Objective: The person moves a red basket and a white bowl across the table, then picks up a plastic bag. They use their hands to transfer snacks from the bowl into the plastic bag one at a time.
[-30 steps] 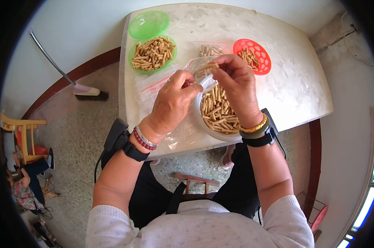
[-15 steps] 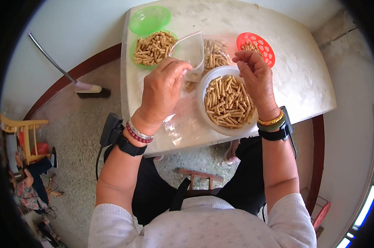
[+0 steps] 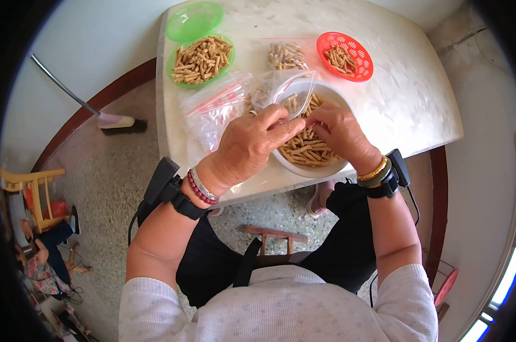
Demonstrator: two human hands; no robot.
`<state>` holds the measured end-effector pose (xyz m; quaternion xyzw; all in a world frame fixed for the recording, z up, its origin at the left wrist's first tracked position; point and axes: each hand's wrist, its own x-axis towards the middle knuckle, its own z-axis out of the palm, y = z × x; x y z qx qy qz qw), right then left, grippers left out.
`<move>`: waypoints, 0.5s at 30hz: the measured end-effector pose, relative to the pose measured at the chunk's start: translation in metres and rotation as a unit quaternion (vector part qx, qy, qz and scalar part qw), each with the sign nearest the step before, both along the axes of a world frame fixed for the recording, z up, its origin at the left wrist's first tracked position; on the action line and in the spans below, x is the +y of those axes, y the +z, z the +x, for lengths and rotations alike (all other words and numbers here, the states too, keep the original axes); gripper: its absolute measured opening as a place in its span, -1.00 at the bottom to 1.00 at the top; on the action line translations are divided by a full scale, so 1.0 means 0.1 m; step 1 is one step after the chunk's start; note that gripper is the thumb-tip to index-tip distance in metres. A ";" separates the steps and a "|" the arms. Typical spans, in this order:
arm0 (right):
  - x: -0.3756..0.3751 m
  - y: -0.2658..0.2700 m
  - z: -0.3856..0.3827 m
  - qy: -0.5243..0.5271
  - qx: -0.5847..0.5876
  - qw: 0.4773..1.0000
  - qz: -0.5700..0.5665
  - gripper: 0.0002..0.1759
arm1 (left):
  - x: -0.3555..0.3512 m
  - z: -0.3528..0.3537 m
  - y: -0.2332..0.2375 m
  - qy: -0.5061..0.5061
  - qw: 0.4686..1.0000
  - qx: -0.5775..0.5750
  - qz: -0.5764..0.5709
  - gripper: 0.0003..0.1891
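Note:
A clear zip bag is in my left hand, its thumb and fingers closed on the edge. The bag hangs over a white bowl of short tan stick-shaped pieces. Low over these pieces is my right hand, its fingers curled together close to the left fingertips. What the right fingers hold, if anything, is hidden. Left of the bowl lie flat, clear bags with red zip lines. Behind it rests a filled bag of similar pieces.
A green plate heaped with tan pieces stands at the back left, with another green plate behind it. A red slotted basket at the back right holds some pieces. A broom stands on the floor at left.
My left hand has brought the bag rightward and down over the bowl. The right hand has come down from above the bowl's far edge to the pieces. More flat bags now show.

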<state>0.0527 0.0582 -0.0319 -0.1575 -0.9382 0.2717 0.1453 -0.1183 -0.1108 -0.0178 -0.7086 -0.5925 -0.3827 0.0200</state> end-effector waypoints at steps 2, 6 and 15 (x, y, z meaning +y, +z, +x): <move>-0.01 -0.06 0.01 0.023 -0.010 0.999 0.026 -0.87 | -0.01 -0.04 -0.02 -0.013 1.000 -0.002 -0.020 -0.70; -0.13 -0.01 -0.01 0.058 -0.038 0.997 0.043 -0.80 | 0.03 -0.05 -0.10 -0.015 0.998 -0.050 -0.029 -0.78; -0.27 -0.15 -0.17 -0.007 -0.105 0.981 0.166 -0.93 | 0.09 -0.01 -0.12 0.026 0.995 -0.092 -0.034 -0.77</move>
